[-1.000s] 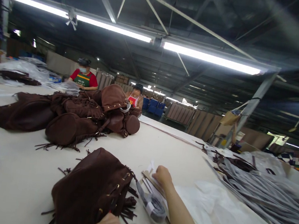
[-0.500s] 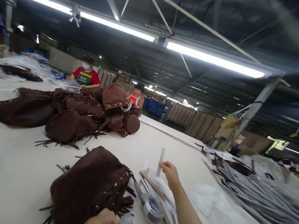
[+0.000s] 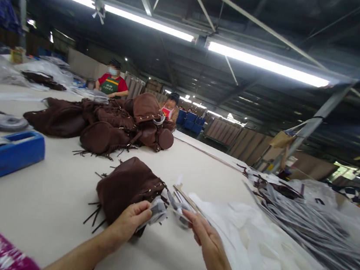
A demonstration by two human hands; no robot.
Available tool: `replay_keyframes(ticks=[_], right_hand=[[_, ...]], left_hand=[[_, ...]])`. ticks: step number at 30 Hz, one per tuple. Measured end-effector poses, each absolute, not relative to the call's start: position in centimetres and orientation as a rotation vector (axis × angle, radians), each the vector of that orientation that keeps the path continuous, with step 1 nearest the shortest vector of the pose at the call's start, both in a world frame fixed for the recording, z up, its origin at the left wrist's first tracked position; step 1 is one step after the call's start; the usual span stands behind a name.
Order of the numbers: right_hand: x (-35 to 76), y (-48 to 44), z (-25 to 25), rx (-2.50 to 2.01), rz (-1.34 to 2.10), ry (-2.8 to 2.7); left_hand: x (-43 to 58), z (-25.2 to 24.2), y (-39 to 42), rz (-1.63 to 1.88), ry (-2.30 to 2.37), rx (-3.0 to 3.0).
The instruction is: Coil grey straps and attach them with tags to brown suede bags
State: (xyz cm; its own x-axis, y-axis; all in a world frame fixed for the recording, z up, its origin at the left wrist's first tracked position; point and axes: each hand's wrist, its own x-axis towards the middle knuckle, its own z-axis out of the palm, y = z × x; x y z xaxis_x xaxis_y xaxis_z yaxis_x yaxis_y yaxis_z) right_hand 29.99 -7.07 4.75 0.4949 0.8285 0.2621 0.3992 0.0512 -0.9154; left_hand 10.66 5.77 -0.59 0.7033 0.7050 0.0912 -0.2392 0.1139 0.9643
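A dark brown fringed bag lies on the white table in front of me. Beside its right edge, my left hand pinches a small grey piece in clear plastic. My right hand is just to the right, its fingers together at a thin translucent strip that is blurred. Behind those fingertips lies a wrapped grey strap coil, partly hidden, next to some thin card strips.
Brown bags are heaped farther back. A blue tape dispenser stands at left. White sheets and grey straps cover the right side. Two people are across the table.
My right hand has come down and toward my left hand, bringing the strip from its upright position. My left hand now shows farther up in view. The camera view has shifted, revealing more of the dispenser.
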Motion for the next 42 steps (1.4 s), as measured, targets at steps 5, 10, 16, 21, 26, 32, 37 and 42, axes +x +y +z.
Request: replay_keyframes(ticks=[5, 10, 16, 21, 26, 32, 37, 42], right_hand=[[27.5, -9.2, 0.9, -1.468, 0.671, -0.929], [25.4, -9.0, -2.2, -1.389, 0.566, -0.795], [23.6, -8.3, -1.8, -1.469, 0.531, -0.755], [22.5, -7.1, -1.6, -1.487, 0.510, -0.792], [22.4, -6.3, -2.6, -1.561, 0.549, -0.852], [22.5, -6.7, -2.7, -1.555, 0.564, -0.788], [21.5, -5.4, -2.2, -1.351, 0.718, -0.671], [21.7, -5.2, -2.7, -1.239, 0.860, -0.681]], left_hand=[[10.5, -0.2, 5.2, 0.760, 0.438, 1.284], [10.5, -0.5, 5.3, 0.798, 0.419, 1.287], [10.4, -0.2, 5.3, 0.796, 0.393, 1.278], [10.2, -0.4, 5.4, 0.757, 0.332, 1.409], [10.2, -0.9, 5.2, 0.780, 0.348, 1.497], [10.6, -1.6, 4.8, 0.813, 0.378, 1.575], [10.6, -1.9, 4.9, 0.825, 0.353, 1.631], [10.7, -2.1, 5.0, 0.849, 0.361, 1.612]])
